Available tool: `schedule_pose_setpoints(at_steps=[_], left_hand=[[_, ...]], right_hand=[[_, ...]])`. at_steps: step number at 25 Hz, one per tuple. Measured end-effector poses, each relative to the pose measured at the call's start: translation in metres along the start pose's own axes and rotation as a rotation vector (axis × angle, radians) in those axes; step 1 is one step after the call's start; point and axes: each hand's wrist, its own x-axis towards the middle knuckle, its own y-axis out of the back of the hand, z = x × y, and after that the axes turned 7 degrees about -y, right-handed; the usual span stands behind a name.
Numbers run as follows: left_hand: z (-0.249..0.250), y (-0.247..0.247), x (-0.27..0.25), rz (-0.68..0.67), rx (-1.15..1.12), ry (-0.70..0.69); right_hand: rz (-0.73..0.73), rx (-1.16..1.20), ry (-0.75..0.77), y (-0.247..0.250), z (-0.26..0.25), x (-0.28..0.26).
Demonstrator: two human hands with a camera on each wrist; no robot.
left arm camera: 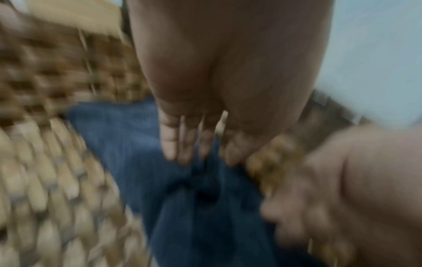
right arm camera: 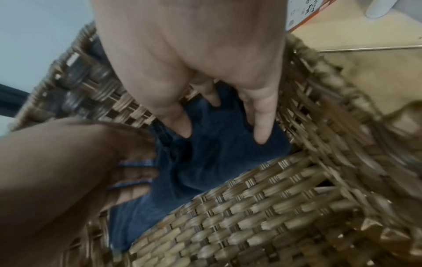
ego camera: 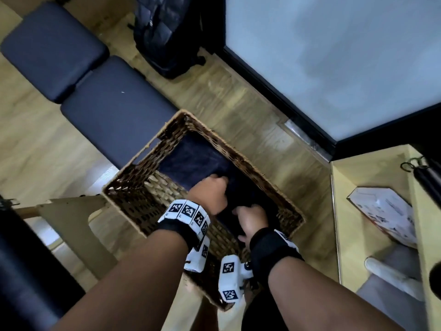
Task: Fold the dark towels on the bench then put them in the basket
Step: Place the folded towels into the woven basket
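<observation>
A wicker basket point(ego camera: 128, 194) stands on the wood floor, just in front of the dark padded bench point(ego camera: 114, 115). A folded dark blue towel point(ego camera: 191, 158) lies inside it. Both of my hands reach down into the basket. In the head view my left hand point(ego camera: 212, 189) rests on the towel near its middle. The blurred left wrist view shows that left hand point(left arm camera: 196, 153) with straight fingers touching the towel point(left arm camera: 137, 162). My right hand point(ego camera: 250, 218) presses its fingertips into the towel point(right arm camera: 217, 162) beside the basket wall point(right arm camera: 251, 207). In the right wrist view, my right hand point(right arm camera: 214, 101) and left hand point(right arm camera: 128, 180) both have spread fingers.
A black backpack point(ego camera: 164, 37) leans by a frosted glass door point(ego camera: 334, 56) behind the basket. To the right is a wooden shelf with a white printed box point(ego camera: 386, 216). A pale wooden frame point(ego camera: 71, 223) stands at the basket's left.
</observation>
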Motion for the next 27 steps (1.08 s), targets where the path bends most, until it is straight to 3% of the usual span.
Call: schedule_pose_setpoints(at_steps=[2, 5, 9, 14, 17, 18, 20, 22, 27], left_hand=[[-0.002, 0.019, -0.03, 0.082, -0.05, 0.031], [-0.017, 0.044, -0.096, 0.225, -0.167, 0.097], [-0.04, 0.061, -0.204, 0.448, -0.216, 0.214], [-0.087, 0.034, -0.373, 0.813, -0.317, 0.399], [-0.126, 0.0, -0.46, 1.002, -0.301, 0.631], [-0.139, -0.01, -0.477, 0.989, -0.298, 0.723], [-0.162, -0.036, -0.508, 0.83, -0.33, 0.898], [-0.174, -0.058, -0.52, 0.688, -0.391, 0.975], [-0.172, -0.082, -0.529, 0.745, -0.673, 1.028]], right_hand=[[-0.015, -0.132, 0.083, 0.003, -0.002, -0.021], [-0.002, -0.531, 0.383, -0.002, -0.004, -0.066], [-0.025, -1.001, 0.61, -0.026, -0.002, -0.13], [-0.102, -1.116, 0.927, -0.115, 0.029, -0.219], [-0.227, -1.084, 1.034, -0.175, 0.063, -0.268], [-0.266, -1.062, 1.038, -0.192, 0.073, -0.274], [-0.312, -1.062, 1.04, -0.227, 0.099, -0.29], [-0.321, -1.09, 1.033, -0.254, 0.12, -0.298], [-0.239, -1.108, 0.877, -0.277, 0.147, -0.302]])
